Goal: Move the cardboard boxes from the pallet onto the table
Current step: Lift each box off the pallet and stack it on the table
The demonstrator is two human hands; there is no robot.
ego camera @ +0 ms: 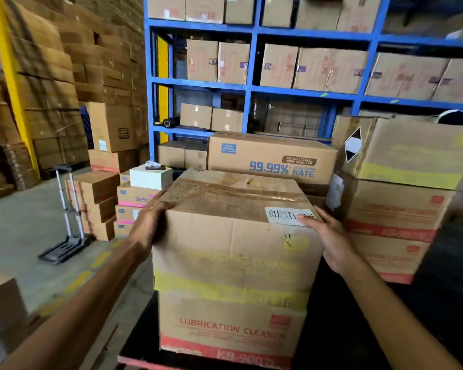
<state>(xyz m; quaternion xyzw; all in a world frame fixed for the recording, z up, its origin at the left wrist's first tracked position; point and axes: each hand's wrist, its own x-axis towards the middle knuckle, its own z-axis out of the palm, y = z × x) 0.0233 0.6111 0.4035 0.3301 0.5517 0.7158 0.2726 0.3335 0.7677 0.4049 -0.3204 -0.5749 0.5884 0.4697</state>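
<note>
A taped cardboard box with a yellow band (233, 236) sits on top of a box printed "LUBRICATION CLEANER" (231, 327), on a dark surface (358, 329) with a red front edge. My left hand (149, 222) grips the top box's upper left corner. My right hand (329, 239) presses against its upper right edge, fingers over a white label. Behind it lies a box printed "99.99% RATE" (271, 158). To the right stands a stack of red-banded boxes (393, 231) with a yellow-banded box (412, 153) on top.
Blue shelving (251, 86) full of cartons fills the background. Stacks of boxes (99, 204) stand at the left on the concrete floor, with a folding hand trolley (67, 228) in front of them. A yellow post (11, 81) and tall stacks of flat cardboard are at far left.
</note>
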